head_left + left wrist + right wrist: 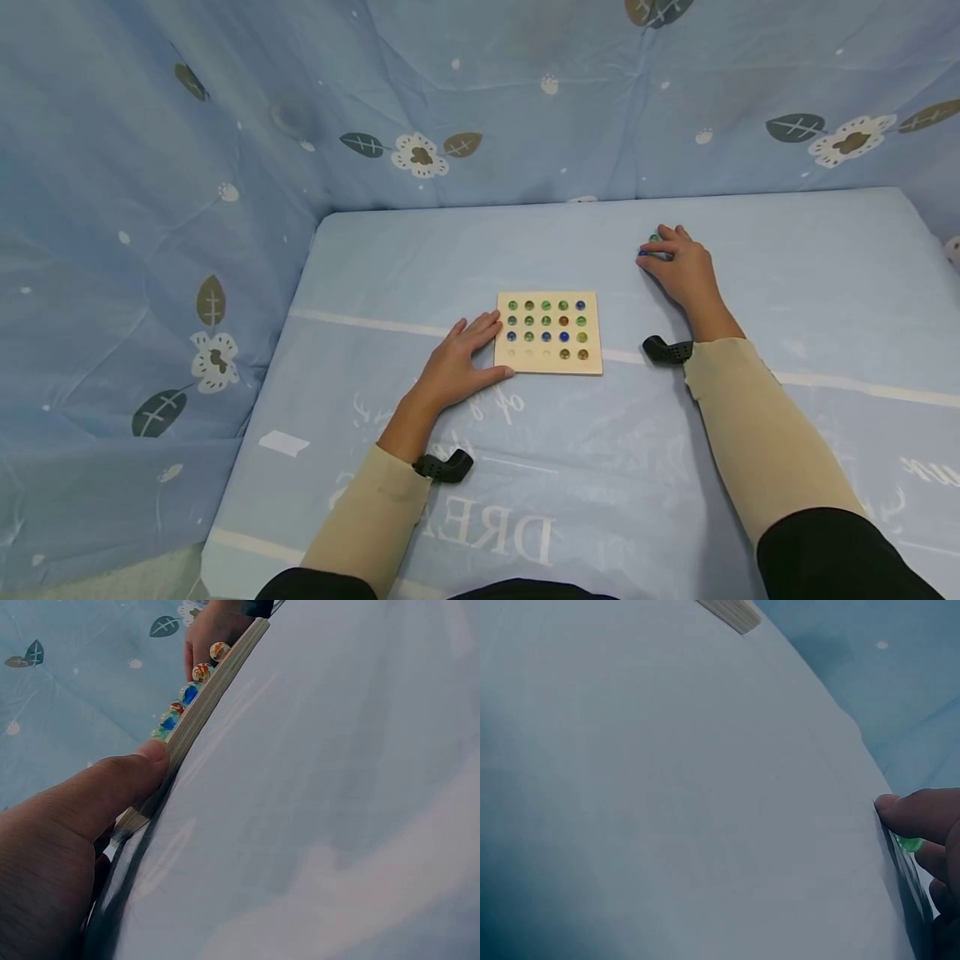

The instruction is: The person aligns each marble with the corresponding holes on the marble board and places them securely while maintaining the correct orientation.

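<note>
A pale wooden board [547, 367] with rows of round hollows lies flat on the table, most hollows holding glass marbles [546, 321] in green, blue and amber. Its near row shows bare hollows at the left. My left hand [461, 358] rests against the board's left side, fingers fairly straight, thumb [154, 754] pressing at the near edge. To the right and farther back, my right hand [681, 265] pinches a blue marble [642, 252] between thumb and forefinger. A green marble [654, 238] shows beside its fingers, and a green one [910, 844] behind the thumb in the right wrist view.
A light-blue cloth with printed lettering covers the table [420, 250]. Flowered blue fabric [487, 100] hangs behind the far edge and along the left side. A white patch [283, 442] lies at the table's left. Dark wrist cameras [450, 467] are strapped to both wrists.
</note>
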`<action>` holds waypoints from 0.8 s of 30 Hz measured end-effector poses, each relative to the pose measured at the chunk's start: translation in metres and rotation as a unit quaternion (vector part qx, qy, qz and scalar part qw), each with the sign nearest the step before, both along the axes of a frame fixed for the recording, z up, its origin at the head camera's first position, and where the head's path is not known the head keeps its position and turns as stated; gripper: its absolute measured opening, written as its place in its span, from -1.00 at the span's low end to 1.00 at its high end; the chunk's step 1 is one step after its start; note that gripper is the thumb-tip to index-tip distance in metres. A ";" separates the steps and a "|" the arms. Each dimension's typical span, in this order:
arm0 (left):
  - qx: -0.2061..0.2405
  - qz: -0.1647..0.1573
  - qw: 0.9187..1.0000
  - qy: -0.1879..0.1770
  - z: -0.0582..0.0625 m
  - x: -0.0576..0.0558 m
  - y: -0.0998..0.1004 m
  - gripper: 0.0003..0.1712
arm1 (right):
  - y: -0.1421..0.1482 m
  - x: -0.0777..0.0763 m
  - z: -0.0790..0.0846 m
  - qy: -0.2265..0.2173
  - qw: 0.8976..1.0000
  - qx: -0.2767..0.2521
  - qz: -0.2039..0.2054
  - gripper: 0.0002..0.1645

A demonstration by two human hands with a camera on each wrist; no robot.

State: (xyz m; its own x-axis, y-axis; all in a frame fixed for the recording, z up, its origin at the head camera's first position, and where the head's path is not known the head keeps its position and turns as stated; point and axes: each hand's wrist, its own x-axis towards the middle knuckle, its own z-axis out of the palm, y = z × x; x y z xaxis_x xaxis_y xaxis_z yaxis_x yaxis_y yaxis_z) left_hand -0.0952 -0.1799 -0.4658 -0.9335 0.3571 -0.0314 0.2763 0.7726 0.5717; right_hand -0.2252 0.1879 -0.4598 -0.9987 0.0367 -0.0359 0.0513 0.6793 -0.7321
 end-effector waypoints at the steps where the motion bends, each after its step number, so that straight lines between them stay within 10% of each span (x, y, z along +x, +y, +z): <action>1: 0.001 -0.001 1.000 0.001 0.000 0.000 0.000 -0.04 | 0.000 0.000 0.000 0.000 1.000 0.001 0.001 -0.54; 24: -0.001 0.006 1.000 -0.010 0.000 -0.002 0.000 -0.03 | 0.005 0.000 -0.003 0.011 0.999 -0.042 -0.013 -0.47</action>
State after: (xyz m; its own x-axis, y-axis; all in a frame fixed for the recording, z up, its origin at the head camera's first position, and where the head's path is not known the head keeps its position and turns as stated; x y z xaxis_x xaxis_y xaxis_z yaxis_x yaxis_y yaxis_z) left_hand -0.0970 -0.1796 -0.4658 -0.9367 0.3465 -0.0503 0.2562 0.7764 0.5759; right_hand -0.2257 0.1933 -0.4631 -0.9980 0.0598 -0.0182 0.0511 0.6138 -0.7878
